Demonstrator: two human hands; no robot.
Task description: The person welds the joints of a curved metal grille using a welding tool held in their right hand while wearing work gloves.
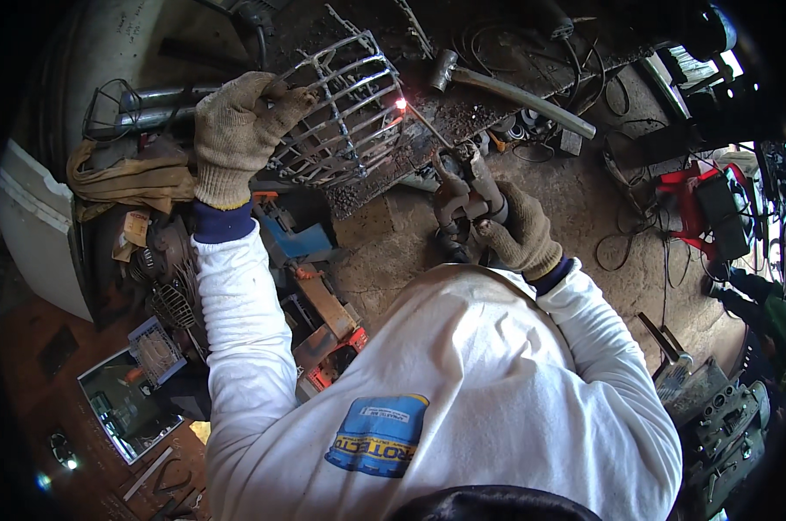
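Note:
My left hand (241,135), in a tan knitted glove, is closed on the left edge of a welded metal bar cage (344,111). The cage is tilted over the dark workbench (371,187). My right hand (525,233), gloved alike, grips a worn welding electrode holder (471,193) low at the right. From the holder a thin welding rod (429,127) slants up and left to the cage's right edge. A bright pinkish-white glow (401,104) shines where rod and cage meet, and the bars just below it are reddish.
A long-handled hammer (525,99) lies on the bench, right of the cage. Metal cylinders (163,106) and a brown cloth (132,178) are at the left. Toolboxes (319,295) stand below the bench. Cables (619,247) and a red-framed item (684,204) lie at the right.

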